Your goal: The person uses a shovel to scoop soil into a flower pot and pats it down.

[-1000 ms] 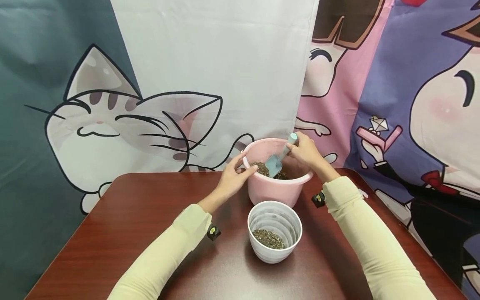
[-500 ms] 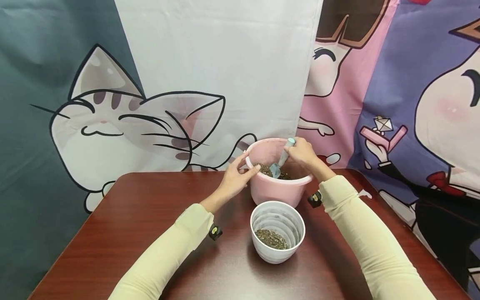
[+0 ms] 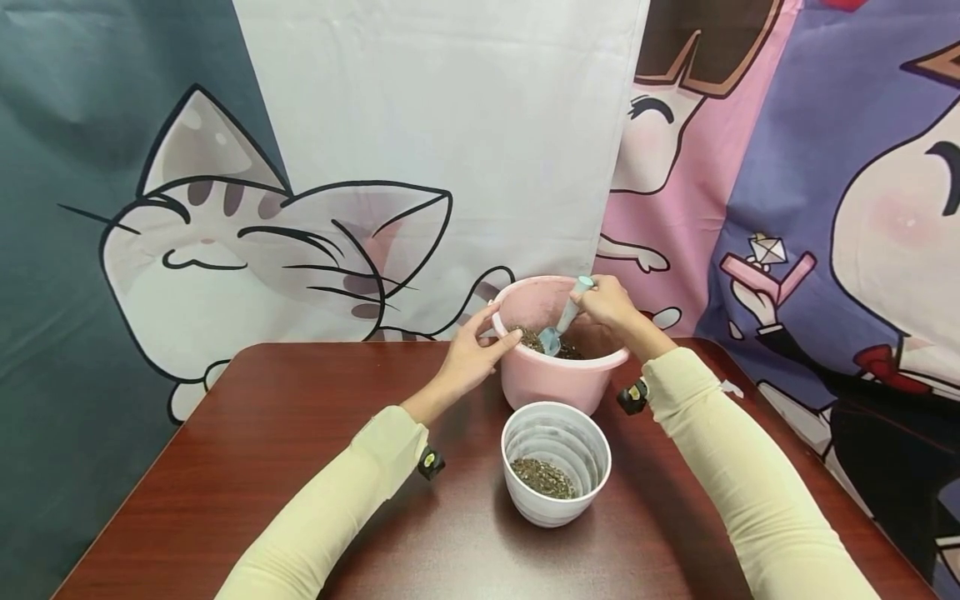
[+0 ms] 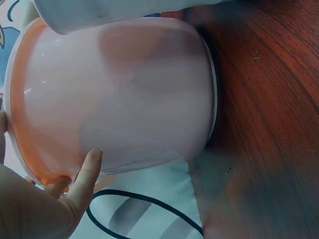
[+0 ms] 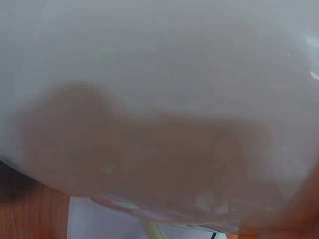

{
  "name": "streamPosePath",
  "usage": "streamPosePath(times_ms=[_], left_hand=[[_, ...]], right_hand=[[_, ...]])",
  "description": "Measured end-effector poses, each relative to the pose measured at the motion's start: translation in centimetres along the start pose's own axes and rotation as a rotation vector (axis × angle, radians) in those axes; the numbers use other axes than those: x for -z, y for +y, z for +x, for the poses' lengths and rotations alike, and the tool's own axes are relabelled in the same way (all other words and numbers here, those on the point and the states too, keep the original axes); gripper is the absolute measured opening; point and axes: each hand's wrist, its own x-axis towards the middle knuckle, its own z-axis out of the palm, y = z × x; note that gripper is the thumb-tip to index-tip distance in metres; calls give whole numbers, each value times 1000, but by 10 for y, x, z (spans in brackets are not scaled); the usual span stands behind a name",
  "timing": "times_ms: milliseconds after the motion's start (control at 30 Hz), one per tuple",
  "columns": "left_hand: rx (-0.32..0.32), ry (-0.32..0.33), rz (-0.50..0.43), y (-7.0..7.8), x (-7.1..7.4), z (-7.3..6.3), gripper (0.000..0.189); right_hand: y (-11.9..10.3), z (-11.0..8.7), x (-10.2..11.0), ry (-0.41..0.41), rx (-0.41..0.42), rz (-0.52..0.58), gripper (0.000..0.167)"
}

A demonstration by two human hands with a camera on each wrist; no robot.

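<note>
"Pale blue plastic scoop with a mint handle [image 3: 568,315]: which way do we see it pointing?"

"Blade down-left inside the round pink plastic bucket [image 3: 557,385], long axis slanted, handle end up-right."

"Our hands?"

"Our right hand [image 3: 609,303] clamps the handle; our left hand [image 3: 467,357] pinches the bucket's rim."

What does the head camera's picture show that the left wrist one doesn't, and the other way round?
Only the head view shows the right hand holding the scoop, its blade down in the pink bucket, and the brown crumbly material inside both the bucket and the white pot.

Only the left wrist view shows tiny flecks on the tabletop and a long stretch of the bucket's bottom edge, mostly hidden by the pot in the head view.

Both show the left hand at the bucket's rim, the pot (partly), the table and the printed backdrop.
</note>
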Motion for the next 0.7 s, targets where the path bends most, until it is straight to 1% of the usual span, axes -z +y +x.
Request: streamPosePath(times_ms=[167,200,300,333,400,500,700], left_hand=[[7,5,11,2,0,0,71],[9,8,17,1,0,0,71],[7,10,27,1,0,1,70],[5,7,27,1,0,1,70],[4,-2,25,2,0,2,71],[-1,-14,18,2,0,2,71],[5,-8,2,-1,-1,1,69]], right_hand=[[-1,1,-1,-13,8,40,28],[-2,0,-1,-21,12,63,27],[-3,2,-3,-69,23,166,22],[-3,3,-3,-97,18,225,21],[-3,4,-5,-156,-8,355,17],[-4,3,-5,-201,-60,459,12],[-7,-1,-8,-202,-98,472,11]])
